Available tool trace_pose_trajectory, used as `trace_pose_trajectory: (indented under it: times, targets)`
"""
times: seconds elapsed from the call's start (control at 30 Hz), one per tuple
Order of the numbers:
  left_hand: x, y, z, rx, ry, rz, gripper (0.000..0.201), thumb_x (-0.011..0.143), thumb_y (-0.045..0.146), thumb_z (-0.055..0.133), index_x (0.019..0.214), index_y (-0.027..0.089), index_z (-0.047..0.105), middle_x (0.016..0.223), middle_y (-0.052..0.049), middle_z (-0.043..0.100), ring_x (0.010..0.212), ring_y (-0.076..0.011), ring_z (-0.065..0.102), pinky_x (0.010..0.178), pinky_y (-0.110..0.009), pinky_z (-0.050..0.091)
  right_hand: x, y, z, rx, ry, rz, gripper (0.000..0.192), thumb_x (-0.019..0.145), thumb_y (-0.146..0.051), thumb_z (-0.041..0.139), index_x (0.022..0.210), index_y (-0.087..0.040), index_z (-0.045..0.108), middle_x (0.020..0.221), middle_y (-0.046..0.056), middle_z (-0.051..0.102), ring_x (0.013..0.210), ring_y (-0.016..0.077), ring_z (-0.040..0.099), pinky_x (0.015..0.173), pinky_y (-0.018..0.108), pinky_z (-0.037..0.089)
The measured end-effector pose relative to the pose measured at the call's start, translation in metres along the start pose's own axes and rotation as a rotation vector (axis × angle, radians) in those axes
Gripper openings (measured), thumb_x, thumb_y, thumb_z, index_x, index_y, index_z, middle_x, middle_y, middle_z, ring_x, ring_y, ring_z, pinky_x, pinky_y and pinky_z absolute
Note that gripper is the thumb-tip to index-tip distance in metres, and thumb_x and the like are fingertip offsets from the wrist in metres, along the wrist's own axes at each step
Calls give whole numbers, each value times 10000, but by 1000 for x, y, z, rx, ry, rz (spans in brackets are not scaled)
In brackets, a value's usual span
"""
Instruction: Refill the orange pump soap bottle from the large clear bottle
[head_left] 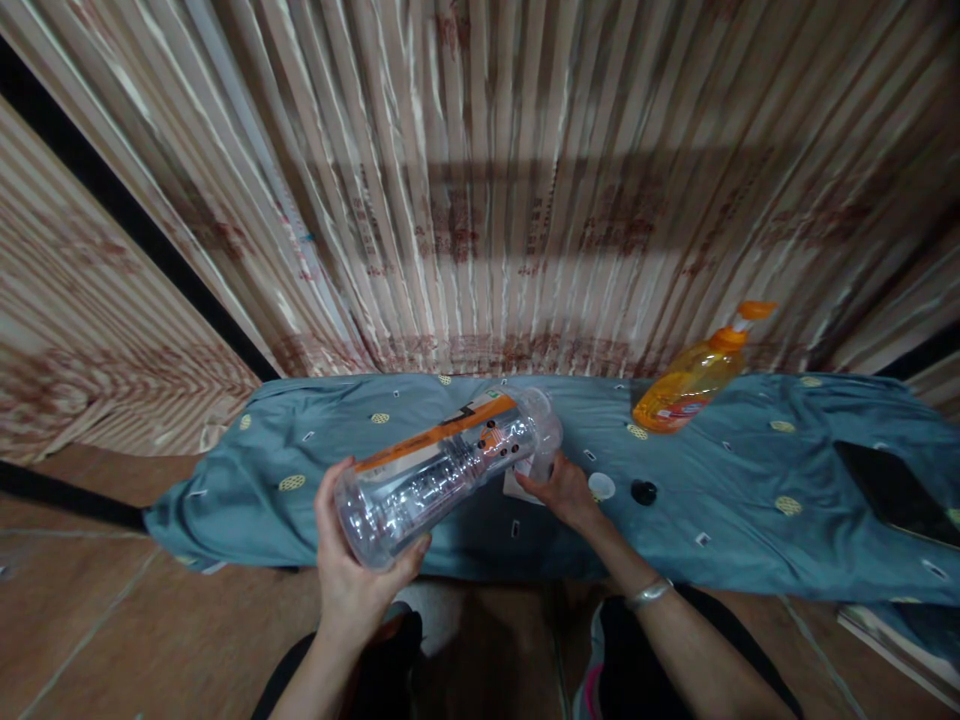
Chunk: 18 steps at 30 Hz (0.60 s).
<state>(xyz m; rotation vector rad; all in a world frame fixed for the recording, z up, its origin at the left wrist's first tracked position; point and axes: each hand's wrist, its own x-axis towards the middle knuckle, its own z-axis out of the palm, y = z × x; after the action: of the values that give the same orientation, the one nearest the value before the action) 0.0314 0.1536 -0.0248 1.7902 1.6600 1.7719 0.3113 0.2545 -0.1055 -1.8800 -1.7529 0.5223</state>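
Orange label (435, 437) (print illegible) spans a clear bottle (431, 492).

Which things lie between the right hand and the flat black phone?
In the head view, a round white disc and a small black piece lie there on teal cloth.

label (435, 437) unreadable on clear bottle (442, 480), phone (896, 490) cut off right
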Motion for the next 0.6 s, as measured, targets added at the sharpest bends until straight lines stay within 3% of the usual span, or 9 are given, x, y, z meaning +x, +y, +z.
trace_pose_trajectory:
  times: [0.6]
  targets:
    - [2, 5, 0, -41, -6, -78, 969, 648, 542, 928, 1464, 258, 488, 1443, -115, 553, 1247, -299, 631, 1048, -412, 533, -1, -2, -3, 6, 0, 9, 466, 833, -375, 809, 1235, -205, 647, 1050, 160, 840, 1002, 359, 826, 874, 472, 665]
